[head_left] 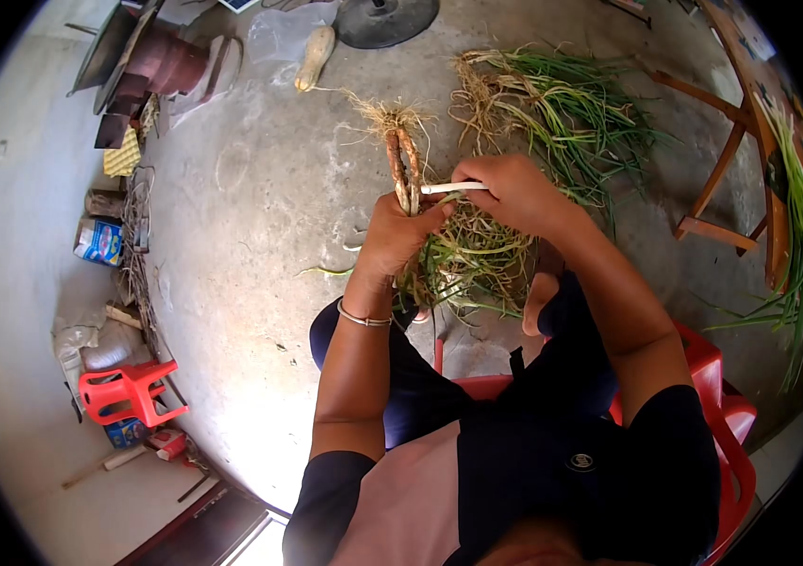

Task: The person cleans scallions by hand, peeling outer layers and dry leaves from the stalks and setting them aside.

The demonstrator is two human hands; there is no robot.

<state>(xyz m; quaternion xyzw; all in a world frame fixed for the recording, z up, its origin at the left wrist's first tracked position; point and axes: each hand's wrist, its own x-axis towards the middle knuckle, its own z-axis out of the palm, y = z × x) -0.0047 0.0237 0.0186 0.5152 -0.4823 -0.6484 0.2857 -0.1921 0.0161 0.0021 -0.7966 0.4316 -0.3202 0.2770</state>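
Note:
My left hand (392,234) is closed round a few scallions, their root ends up. The scallion stems (404,170) are reddish brown and topped by a tuft of dry, pale roots (390,117). Just to the right, my right hand (512,193) is closed on a slim white stalk-like piece (453,188) whose tip reaches the stems by my left thumb. Whether it is a peeled stalk or a tool I cannot tell. Below both hands lies a heap of yellow-green leaves and trimmings (477,250), partly hidden by my hands.
A large pile of scallions (571,108) lies on the concrete floor (231,226) ahead. More green leaves (797,179) hang from a wooden table (745,123) at the right. A pale gourd (315,57) rests near a black round base (384,21). A small red chair (132,391) stands left.

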